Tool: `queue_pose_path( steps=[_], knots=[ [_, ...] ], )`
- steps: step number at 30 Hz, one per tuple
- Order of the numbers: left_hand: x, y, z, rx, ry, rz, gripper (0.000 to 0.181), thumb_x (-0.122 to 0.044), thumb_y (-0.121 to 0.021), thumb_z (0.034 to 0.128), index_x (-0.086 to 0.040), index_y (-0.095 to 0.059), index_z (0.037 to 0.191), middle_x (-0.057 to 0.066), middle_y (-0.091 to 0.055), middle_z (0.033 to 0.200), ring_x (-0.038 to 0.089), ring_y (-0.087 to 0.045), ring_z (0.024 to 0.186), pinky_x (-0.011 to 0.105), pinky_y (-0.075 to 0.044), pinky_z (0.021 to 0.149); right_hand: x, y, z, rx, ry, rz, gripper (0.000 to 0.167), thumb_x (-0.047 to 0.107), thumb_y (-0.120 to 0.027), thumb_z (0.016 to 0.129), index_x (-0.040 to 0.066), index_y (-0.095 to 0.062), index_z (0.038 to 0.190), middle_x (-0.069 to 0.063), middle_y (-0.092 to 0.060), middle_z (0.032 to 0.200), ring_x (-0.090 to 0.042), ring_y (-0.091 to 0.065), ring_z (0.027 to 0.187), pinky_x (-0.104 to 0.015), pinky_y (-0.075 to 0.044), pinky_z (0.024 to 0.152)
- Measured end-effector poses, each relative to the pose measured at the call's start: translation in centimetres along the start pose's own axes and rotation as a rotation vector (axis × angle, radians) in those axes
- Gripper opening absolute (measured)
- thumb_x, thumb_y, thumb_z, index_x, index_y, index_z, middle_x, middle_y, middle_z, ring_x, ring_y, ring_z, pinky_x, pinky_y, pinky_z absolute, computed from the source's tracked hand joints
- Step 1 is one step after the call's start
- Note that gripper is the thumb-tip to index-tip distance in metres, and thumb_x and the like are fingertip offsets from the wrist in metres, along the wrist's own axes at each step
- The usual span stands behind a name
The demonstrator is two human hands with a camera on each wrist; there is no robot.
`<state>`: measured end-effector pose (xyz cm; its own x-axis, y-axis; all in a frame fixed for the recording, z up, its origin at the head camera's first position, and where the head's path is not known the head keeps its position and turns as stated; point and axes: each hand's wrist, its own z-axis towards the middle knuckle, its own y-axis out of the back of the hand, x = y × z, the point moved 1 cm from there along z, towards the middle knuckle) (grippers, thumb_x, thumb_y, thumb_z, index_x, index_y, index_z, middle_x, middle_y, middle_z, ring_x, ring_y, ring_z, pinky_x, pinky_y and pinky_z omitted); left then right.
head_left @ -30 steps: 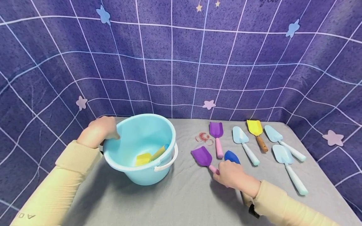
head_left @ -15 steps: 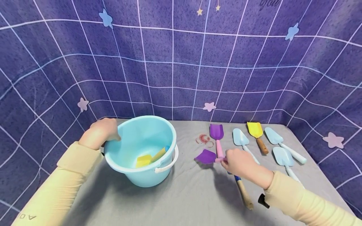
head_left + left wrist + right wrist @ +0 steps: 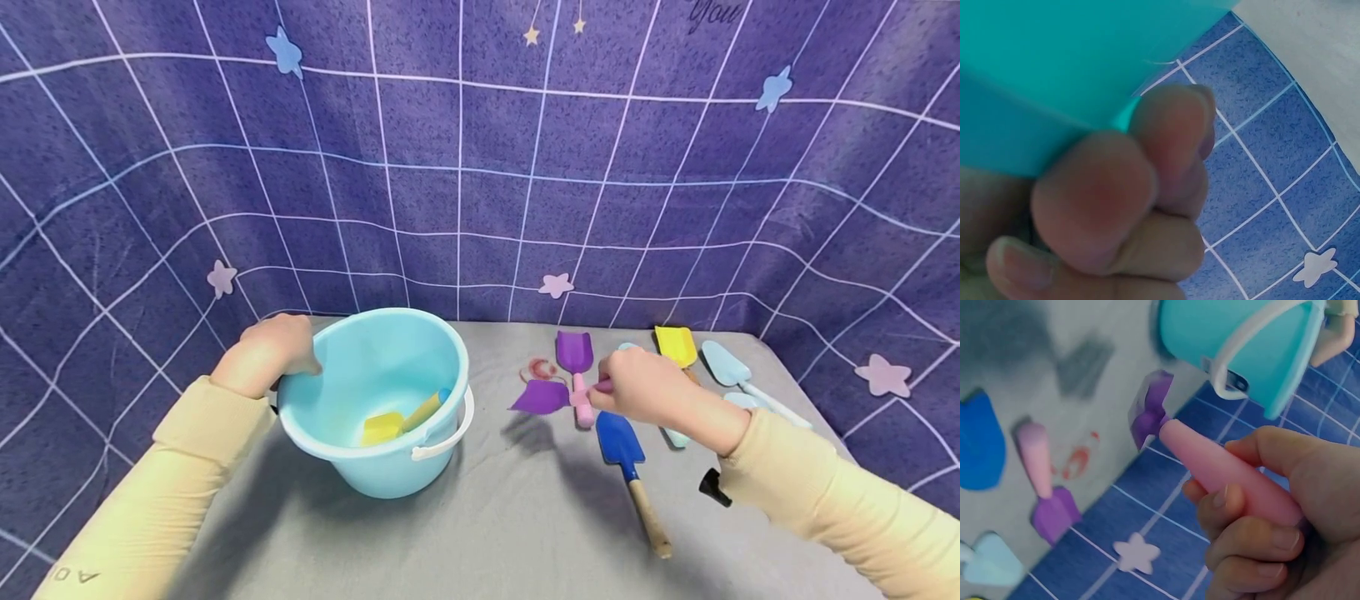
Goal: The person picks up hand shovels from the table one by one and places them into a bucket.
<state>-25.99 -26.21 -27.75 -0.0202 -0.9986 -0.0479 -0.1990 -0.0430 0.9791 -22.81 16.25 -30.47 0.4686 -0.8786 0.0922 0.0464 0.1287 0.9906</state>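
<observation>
At the left, the left hand (image 3: pixel 272 354) grips the rim of a light blue bucket (image 3: pixel 390 479), which leans toward the viewer. Inside the bucket lies a yellow shovel (image 3: pixel 382 427). My right hand (image 3: pixel 648 387) holds a purple shovel (image 3: pixel 542 397) by its pink handle, raised over the table; the right wrist view shows fingers and thumb round that handle (image 3: pixel 1229 478). Behind it a second purple shovel (image 3: pixel 574 351) lies flat. Below the right hand is a blue shovel (image 3: pixel 619 442) with a wooden handle. In the left wrist view, fingertips (image 3: pixel 1097 200) press against the bucket wall (image 3: pixel 1085 56).
Right of the hand lie a yellow shovel (image 3: pixel 677 343) and several light blue trowels (image 3: pixel 724 363), partly covered by the hand and forearm. Thin reddish rings (image 3: pixel 542 368) lie near the purple shovels. A purple-blue gridded cloth (image 3: pixel 495 200) hangs behind the grey table (image 3: pixel 480 542).
The right hand has lifted the purple shovel off the table and moved up and to the right, uncovering the blue shovel. The left hand keeps its hold on the bucket.
</observation>
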Motion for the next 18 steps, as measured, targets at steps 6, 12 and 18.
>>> queue_pose_path(
  steps=[6,12,18],
  knots=[
    [0.2,-0.1,0.1,0.001,0.002,-0.019,0.028,-0.021,-0.071,0.0712,0.003,-0.062,0.082,0.021,-0.061,0.081,0.027,-0.058,0.061,0.037,-0.047,0.054,0.3,3.1,1.4,-0.017,0.034,-0.011,0.031,0.026,-0.064,0.08,0.016,-0.046,0.056,0.009,-0.025,0.05,-0.006,-0.024,0.047,-0.024,-0.018,0.042],
    [0.1,-0.1,0.1,0.004,0.004,-0.008,0.03,-0.022,-0.071,0.0713,0.004,-0.062,0.084,0.022,-0.061,0.083,0.03,-0.058,0.067,0.04,-0.048,0.058,0.7,5.5,2.5,0.018,0.045,-0.046,0.018,0.028,-0.065,0.081,0.013,-0.064,0.072,0.007,-0.036,0.051,-0.008,-0.032,0.048,-0.025,-0.024,0.043],
    [0.0,-0.1,0.0,0.002,0.002,-0.017,0.028,-0.021,-0.071,0.0705,0.003,-0.062,0.082,0.022,-0.061,0.082,0.028,-0.058,0.063,0.039,-0.047,0.056,1.6,8.6,3.4,-0.012,0.115,-0.105,0.018,0.029,-0.067,0.081,0.012,-0.068,0.077,0.004,-0.054,0.057,-0.01,-0.044,0.051,-0.027,-0.035,0.045]
  ],
)
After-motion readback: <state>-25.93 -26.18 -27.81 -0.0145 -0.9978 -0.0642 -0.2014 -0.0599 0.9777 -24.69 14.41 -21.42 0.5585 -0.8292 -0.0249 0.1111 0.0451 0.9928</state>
